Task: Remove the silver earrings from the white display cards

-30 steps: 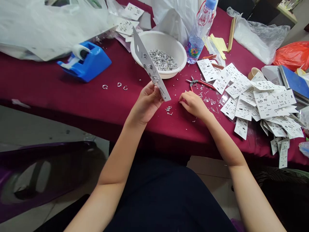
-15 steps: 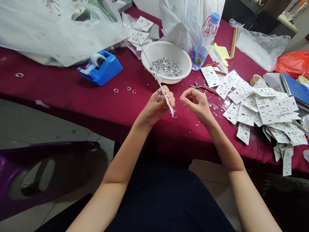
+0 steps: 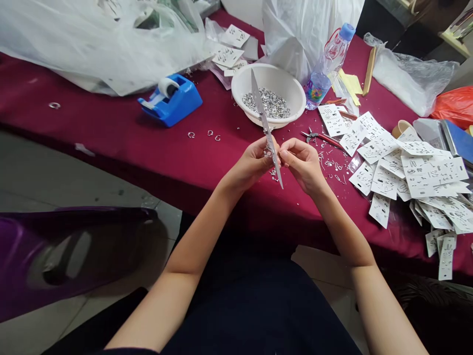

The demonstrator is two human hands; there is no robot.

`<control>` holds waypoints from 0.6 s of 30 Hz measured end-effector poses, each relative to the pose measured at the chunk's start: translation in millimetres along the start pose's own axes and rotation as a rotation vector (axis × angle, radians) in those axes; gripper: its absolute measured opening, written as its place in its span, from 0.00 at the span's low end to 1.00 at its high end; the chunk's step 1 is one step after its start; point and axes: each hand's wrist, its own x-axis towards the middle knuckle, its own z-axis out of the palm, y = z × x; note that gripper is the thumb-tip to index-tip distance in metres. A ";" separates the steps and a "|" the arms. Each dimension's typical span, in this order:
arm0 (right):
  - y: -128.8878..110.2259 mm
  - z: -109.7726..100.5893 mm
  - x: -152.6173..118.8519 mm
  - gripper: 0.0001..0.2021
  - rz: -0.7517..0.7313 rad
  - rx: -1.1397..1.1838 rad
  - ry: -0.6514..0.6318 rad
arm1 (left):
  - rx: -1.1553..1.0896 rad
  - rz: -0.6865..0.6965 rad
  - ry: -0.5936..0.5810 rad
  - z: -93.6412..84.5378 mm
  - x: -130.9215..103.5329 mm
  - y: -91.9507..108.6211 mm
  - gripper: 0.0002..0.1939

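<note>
My left hand (image 3: 256, 159) grips a white card (image 3: 266, 125), seen nearly edge-on, with small metal pieces on it. Against the card's right side, my right hand (image 3: 301, 162) pinches with thumb and forefinger; whatever is between those fingertips is too small to make out. Beyond the card stands a white bowl (image 3: 240, 101) of small metal pieces, its middle partly covered by the card. Red-handled pliers (image 3: 328, 140) lie to the right of the hands, near scattered metal bits (image 3: 332, 165).
A heap of white cards (image 3: 424, 170) spreads over the right side. A blue tape dispenser (image 3: 177, 101) is at the left, a plastic bottle (image 3: 325, 74) behind the bowl's right edge. Plastic bags (image 3: 111, 44) lie at the back. Three rings (image 3: 191, 134) sit left of the hands.
The card has turned to a steeper angle. My right hand has come up to it and now meets its right side. The view has shifted slightly.
</note>
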 end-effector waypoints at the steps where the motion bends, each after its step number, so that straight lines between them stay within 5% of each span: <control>1: 0.6 -0.2 -0.3 0.15 -0.002 0.001 0.002 | -0.005 -0.003 -0.007 -0.4 0.1 -0.4 0.20; 18: -1.2 -13.9 -5.6 0.18 -0.008 -0.231 0.059 | 0.163 0.011 0.074 3.1 1.1 -1.8 0.25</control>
